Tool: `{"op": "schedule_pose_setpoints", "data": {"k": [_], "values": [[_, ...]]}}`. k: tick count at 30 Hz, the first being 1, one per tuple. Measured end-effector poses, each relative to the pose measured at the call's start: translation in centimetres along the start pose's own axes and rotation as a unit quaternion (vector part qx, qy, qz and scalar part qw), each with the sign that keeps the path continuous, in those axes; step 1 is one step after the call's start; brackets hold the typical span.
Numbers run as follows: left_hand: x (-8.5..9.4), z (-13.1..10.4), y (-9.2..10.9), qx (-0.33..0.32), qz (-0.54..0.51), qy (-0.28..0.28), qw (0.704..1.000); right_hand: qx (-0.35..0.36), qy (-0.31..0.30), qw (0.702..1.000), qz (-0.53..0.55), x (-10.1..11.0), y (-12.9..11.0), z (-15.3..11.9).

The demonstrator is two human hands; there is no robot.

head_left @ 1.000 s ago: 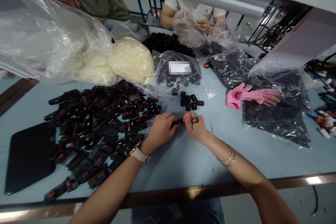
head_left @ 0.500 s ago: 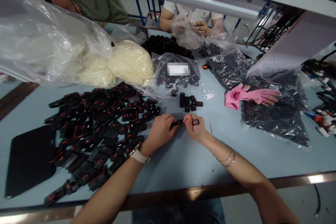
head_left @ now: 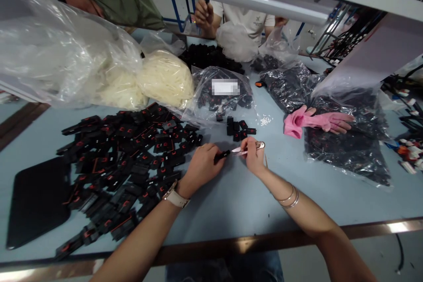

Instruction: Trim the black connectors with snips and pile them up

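Note:
My left hand point(head_left: 205, 163) is closed on a small black plastic connector point(head_left: 224, 155), its end sticking out to the right of my fingers. Just across from it, my right hand point(head_left: 253, 156) grips a pair of metal thread snips point(head_left: 236, 150). Two pale blades point left toward the connector, slightly parted and a little short of it. The rounded back of the snips shows behind my fingers. Several short black pieces point(head_left: 236, 134) lie in a cluster beyond my hands. To my left spreads a big pile of black connectors with orange-red parts point(head_left: 132, 154).
Tiny white pieces point(head_left: 265, 120) and a thin brown stick point(head_left: 266, 161) lie near my right hand. Pink gloves point(head_left: 317, 121) rest on bagged black parts point(head_left: 346, 158). Bags of cream-coloured pieces point(head_left: 165, 79) stand behind the pile; a black tray point(head_left: 39, 202) lies left. A co-worker's hand point(head_left: 204, 13) is raised opposite.
My right hand has drawn back to the right and turned, bringing the blades of the snips into view. My left hand stays nearly in place. The co-worker opposite has spread their hands apart.

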State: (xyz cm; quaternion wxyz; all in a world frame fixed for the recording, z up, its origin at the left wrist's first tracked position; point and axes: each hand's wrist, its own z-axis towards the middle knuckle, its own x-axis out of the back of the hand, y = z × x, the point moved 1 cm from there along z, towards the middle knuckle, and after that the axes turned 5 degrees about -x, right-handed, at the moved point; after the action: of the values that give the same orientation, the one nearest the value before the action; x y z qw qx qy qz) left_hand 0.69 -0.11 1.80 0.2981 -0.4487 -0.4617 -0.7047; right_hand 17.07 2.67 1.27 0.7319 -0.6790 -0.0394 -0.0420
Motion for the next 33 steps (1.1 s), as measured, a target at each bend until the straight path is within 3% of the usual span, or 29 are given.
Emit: {"op": "schedule_pose_setpoints", "data": {"k": [3,6,10,12,14,18,23,28,33], "values": [[0.4,-0.3,0.4,0.016,0.051,0.001,0.999,-0.012,0.024,0.999,0.023,0.3,0.0,0.9],[0.5,-0.5,0.6,0.017,0.062,0.005,0.998,0.018,0.082,0.996,0.014,0.7,-0.1,1.6],[0.2,-0.4,0.6,-0.069,0.004,0.005,0.998,0.111,0.188,0.974,-0.06,1.7,-0.9,2.3],[0.1,-0.3,0.5,-0.096,-0.004,0.005,0.995,0.161,0.201,0.96,-0.111,2.2,-1.3,2.6],[0.1,-0.2,0.2,-0.083,0.011,0.025,0.996,0.196,0.177,0.951,-0.163,2.6,-1.7,2.9],[1.0,-0.2,-0.5,0.005,0.081,0.095,0.992,0.213,0.072,0.926,-0.302,3.0,-1.5,3.3],[2.1,-0.2,-0.9,0.082,0.15,0.134,0.976,0.183,-0.007,0.858,-0.48,2.4,-0.2,3.1],[1.7,-0.4,-0.5,0.046,0.132,0.145,0.979,0.161,-0.033,0.835,-0.526,1.6,0.3,2.7],[0.9,-0.5,-0.3,-0.009,0.098,0.134,0.986,0.158,-0.049,0.857,-0.488,1.4,-0.3,2.5]]}}
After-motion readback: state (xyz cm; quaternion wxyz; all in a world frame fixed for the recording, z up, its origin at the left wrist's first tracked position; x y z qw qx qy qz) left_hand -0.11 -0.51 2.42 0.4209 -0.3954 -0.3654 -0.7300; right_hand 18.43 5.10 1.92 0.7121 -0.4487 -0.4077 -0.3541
